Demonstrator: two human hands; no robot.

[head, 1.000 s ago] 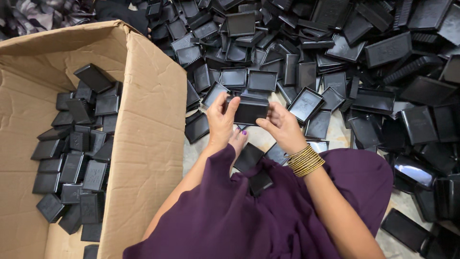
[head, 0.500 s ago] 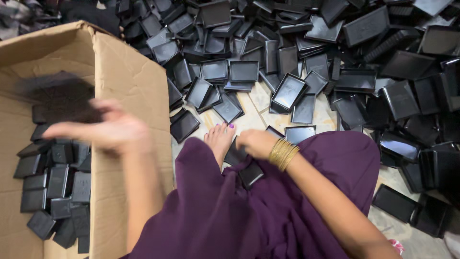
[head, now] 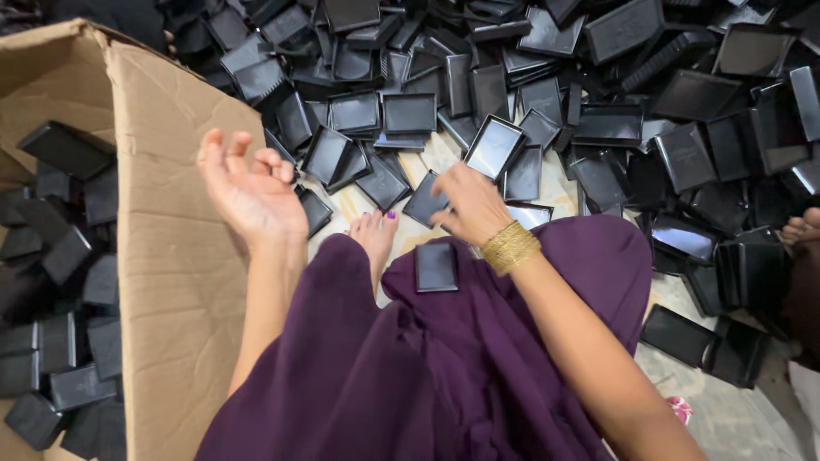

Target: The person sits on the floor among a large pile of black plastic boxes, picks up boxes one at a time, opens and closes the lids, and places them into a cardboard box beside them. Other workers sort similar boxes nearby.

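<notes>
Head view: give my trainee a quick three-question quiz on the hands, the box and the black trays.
1. True or false: the left hand holds a tray.
2. Where does the right hand reach? A) the tray pile on the floor B) inside the cardboard box
3. What lies on the purple cloth near the right wrist?

Key: 1 false, it is open and empty; 2 A; 3 one black tray.

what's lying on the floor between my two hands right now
In the head view, a bare foot and purple cloth lie between the left hand and right hand.
</notes>
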